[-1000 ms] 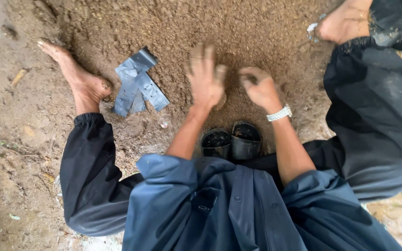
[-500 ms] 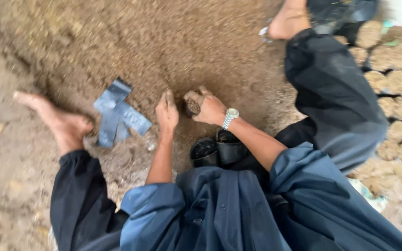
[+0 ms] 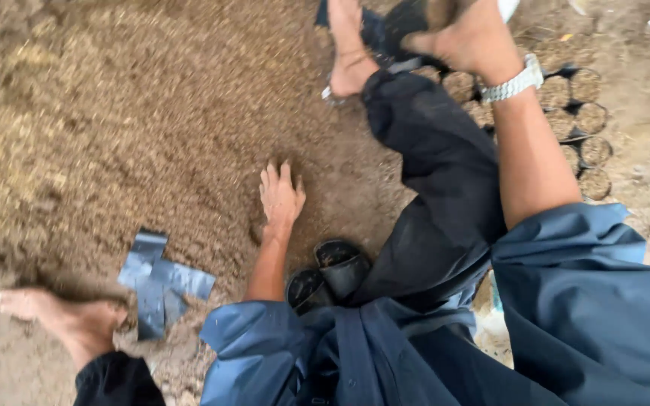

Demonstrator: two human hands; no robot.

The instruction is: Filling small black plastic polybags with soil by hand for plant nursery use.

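Left hand lies flat, palm down, on the loose brown soil heap; fingers spread and apart, clamped on nothing, tips pressed into the soil surface.

Right hand is raised at the top edge of the view, over the right knee, near the rows of filled black nursery bags; its grip is closed around a dark soil-filled bag, most of which is cut off by the frame edge and blurred; a silver wristwatch sits on that wrist.

Two empty black pots stand touching each other on the ground just below the left forearm, close against the person's body; both are open-mouthed and tilted slightly.

A loose pile of flat grey plastic bags lies on the soil to the left, well apart from the left hand, just beside the bare left foot; the bare right foot rests on the soil at top centre.

Clothing: dark blue jacket, sleeves pushed up; dark trousers.
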